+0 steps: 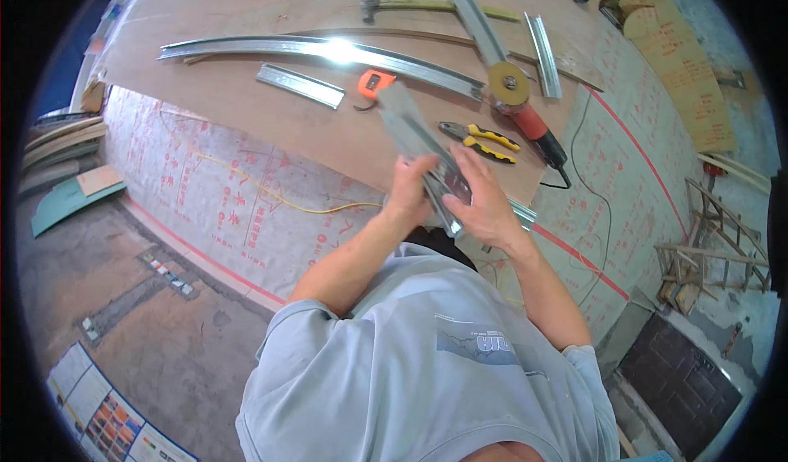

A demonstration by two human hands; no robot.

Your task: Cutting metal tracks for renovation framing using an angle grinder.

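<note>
Over the near edge of the board, my left hand [410,189] is closed around a piece of galvanized metal channel [410,127]. My right hand [486,205] grips the same channel from the other side, near its lower end. The channel's far end is blurred and tilts up toward the left. Just beyond it an orange tape measure [375,83] lies on the board. To the right of the channel are pliers [484,138] with yellow and black handles. Past them rests a red angle grinder [532,125] with a gold-coloured disc. Another piece of metal channel [522,213] partly shows beside my right wrist.
On the brown board [222,93] lie a long metal channel [246,47], a short one [300,85], two more at the right and a hammer [410,5]. A black cord [606,216] runs along the printed floor covering. Wooden trestles [714,249] stand at the right.
</note>
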